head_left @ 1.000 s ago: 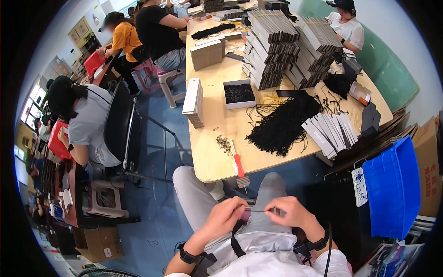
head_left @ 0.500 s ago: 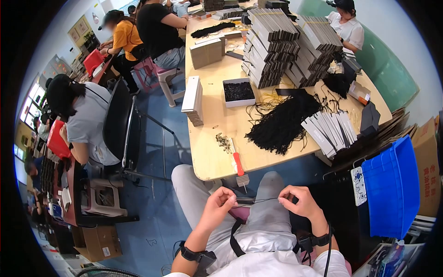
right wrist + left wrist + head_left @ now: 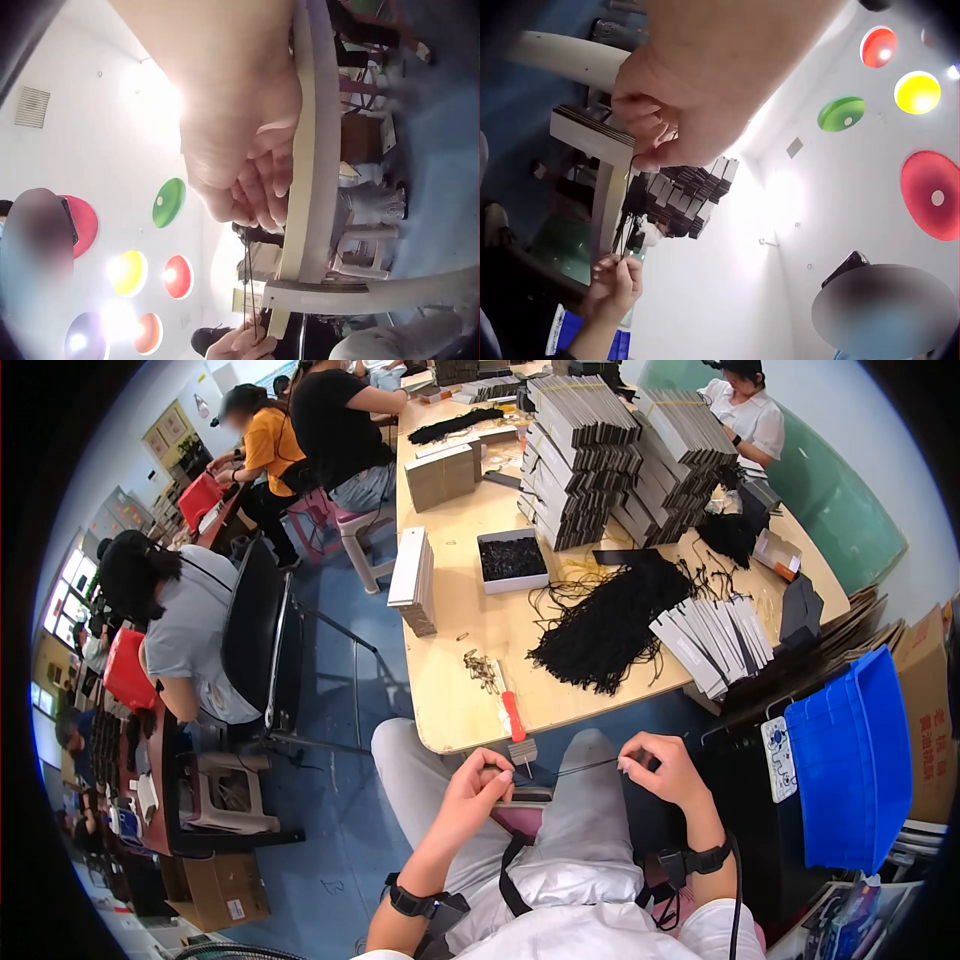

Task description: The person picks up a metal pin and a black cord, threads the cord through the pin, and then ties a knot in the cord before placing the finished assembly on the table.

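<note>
A thin black cord [image 3: 582,767] runs doubled and taut between the two hands above the lap. My left hand [image 3: 478,792] pinches one end between thumb and curled fingers. The other end is pinched by my right hand [image 3: 662,768], held slightly higher and farther right. In the right wrist view the two strands of cord [image 3: 247,274] lie side by side from the right fingertips to the left ones. The left wrist view shows the cord [image 3: 624,238] looping out from the left fingertips toward the other hand. Both hands are clear of the table's front edge.
On the table [image 3: 450,710] lie a red-handled tool [image 3: 513,715], small brass-coloured pins [image 3: 480,670], a pile of black cords [image 3: 610,622], a box of small black pieces [image 3: 512,560] and fanned white strips [image 3: 710,645]. Tall stacks of grey strips [image 3: 575,460] stand behind. A blue crate [image 3: 850,770] is at right.
The hands, close together at first, have moved apart, drawing the cord out between them. The right hand has gone up and to the right; the left has shifted slightly left.
</note>
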Tool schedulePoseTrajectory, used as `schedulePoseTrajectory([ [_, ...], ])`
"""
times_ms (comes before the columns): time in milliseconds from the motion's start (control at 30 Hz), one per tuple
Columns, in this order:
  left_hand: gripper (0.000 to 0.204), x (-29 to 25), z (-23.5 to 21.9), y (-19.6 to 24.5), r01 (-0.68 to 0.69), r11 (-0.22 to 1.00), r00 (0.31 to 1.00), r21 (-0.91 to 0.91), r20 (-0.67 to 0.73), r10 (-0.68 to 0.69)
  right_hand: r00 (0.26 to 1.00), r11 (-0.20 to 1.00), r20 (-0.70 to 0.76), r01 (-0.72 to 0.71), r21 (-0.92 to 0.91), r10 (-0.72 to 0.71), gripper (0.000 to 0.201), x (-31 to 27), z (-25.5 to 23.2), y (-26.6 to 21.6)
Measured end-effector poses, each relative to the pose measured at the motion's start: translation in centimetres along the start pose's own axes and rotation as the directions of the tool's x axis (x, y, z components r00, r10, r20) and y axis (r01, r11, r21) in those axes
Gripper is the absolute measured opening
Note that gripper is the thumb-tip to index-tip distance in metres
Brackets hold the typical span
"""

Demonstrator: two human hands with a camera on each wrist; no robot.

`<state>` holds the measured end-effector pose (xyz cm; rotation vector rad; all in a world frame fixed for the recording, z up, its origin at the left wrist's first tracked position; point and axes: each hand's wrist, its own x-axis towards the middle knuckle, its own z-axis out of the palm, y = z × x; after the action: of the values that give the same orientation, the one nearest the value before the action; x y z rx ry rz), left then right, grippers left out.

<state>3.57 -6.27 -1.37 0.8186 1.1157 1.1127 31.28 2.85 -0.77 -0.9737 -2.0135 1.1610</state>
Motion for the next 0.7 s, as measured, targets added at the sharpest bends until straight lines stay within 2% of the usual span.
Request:
schedulePoseTrajectory([
  [67, 0.01, 0.8, -0.2, -1.5, -0.044, 0.996, 0.998, 0.072, -0.043, 0.047, 0.996, 0.991, -0.02, -0.086, -0.099, 0.084, 0.008, 0.3, 0.7, 1.5],
  [100, 0.01, 0.9, -0.2, -1.6, -0.045, 0.996, 0.998, 0.074, -0.044, 0.048, 0.996, 0.992, -0.02, -0.084, -0.098, 0.083, 0.008, 0.4, 1.3, 2.3],
  [200, 0.013, 0.8, 0.6, -1.4, -0.028, 0.999, 0.997, -0.037, -0.077, 0.025, 0.983, 0.98, -0.06, -0.176, -0.094, 0.171, 0.01, 0.6, 3.4, 3.9],
  [233, 0.012, 0.7, 1.0, -1.7, -0.102, 0.988, 0.975, 0.113, -0.186, 0.122, 0.977, 0.975, -0.038, -0.213, -0.054, 0.211, 0.011, 0.5, 4.2, 5.0],
  [267, 0.01, 0.6, 1.2, -1.8, -0.155, 0.951, 0.933, 0.266, -0.278, 0.23, 0.979, 0.975, -0.028, -0.204, -0.092, 0.202, 0.012, 0.4, 5.2, 6.3],
  [300, 0.01, 0.6, 1.5, -1.8, -0.158, 0.951, 0.933, 0.266, -0.275, 0.232, 0.981, 0.973, -0.017, -0.193, -0.128, 0.192, 0.012, 0.2, 6.0, 7.5],
  [333, 0.008, 0.6, 1.7, -1.7, -0.263, 0.801, 0.853, 0.537, -0.258, 0.454, 0.976, 0.974, 0.037, -0.213, -0.079, 0.216, 0.013, 0.0, 6.6, 8.0],
  [367, 0.01, 0.6, 1.7, -1.6, -0.314, 0.568, 0.744, 0.761, -0.175, 0.645, 0.976, 0.974, 0.035, -0.211, -0.079, 0.215, 0.013, -0.2, 7.1, 8.4],
  [400, 0.013, 0.8, 1.5, -1.8, -0.328, 0.419, 0.673, 0.847, -0.102, 0.733, 0.962, 0.966, 0.087, -0.257, -0.039, 0.26, 0.014, -0.4, 7.6, 8.7],
  [433, 0.013, 0.8, 1.6, -1.7, -0.328, 0.419, 0.671, 0.847, -0.102, 0.734, 0.943, 0.952, 0.142, -0.305, -0.001, 0.302, 0.015, -0.4, 7.8, 8.7],
  [500, 0.017, 0.6, 1.7, -1.4, -0.314, 0.27, 0.639, 0.91, -0.007, 0.769, 0.938, 0.95, 0.157, -0.311, -0.001, 0.308, 0.016, -0.5, 8.1, 8.6],
  [600, 0.024, 0.7, 1.9, -1.3, -0.315, 0.231, 0.596, 0.92, 0.002, 0.803, 0.94, 0.953, 0.157, -0.301, -0.037, 0.304, 0.015, -0.5, 8.2, 8.5],
  [700, 0.024, 0.8, 2.2, -0.8, -0.304, 0.259, 0.602, 0.917, -0.026, 0.798, 0.936, 0.95, 0.159, -0.31, -0.043, 0.313, 0.014, -0.6, 8.3, 8.4],
])
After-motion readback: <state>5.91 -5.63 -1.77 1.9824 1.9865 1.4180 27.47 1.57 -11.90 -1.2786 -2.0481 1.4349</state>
